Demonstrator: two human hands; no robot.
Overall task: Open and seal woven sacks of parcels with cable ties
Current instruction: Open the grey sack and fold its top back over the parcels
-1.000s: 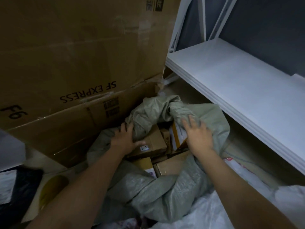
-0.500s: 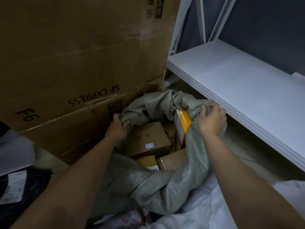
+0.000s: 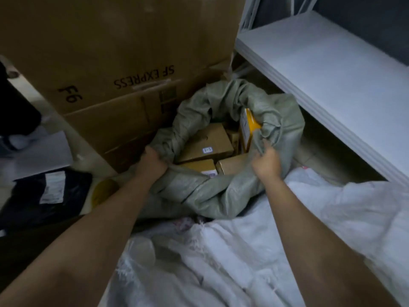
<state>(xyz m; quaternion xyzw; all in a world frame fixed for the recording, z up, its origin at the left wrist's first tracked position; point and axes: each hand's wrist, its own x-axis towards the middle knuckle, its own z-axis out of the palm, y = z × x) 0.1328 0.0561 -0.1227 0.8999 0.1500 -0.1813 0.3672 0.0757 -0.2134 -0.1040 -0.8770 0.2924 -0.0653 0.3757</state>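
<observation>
The grey-green woven sack (image 3: 221,193) sits on the floor between the large brown cardboard box (image 3: 115,52) at far left and the white metal shelf (image 3: 332,69) at right. The left hand (image 3: 152,161) grips the sack's left rim; the right hand (image 3: 267,161) grips the right rim. Brown cardboard parcels (image 3: 208,142) lie inside the open mouth.

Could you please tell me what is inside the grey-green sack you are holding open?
Inside the sack lie several brown cardboard boxes and a yellow box standing on edge. Whatever lies beneath them is covered.
</observation>
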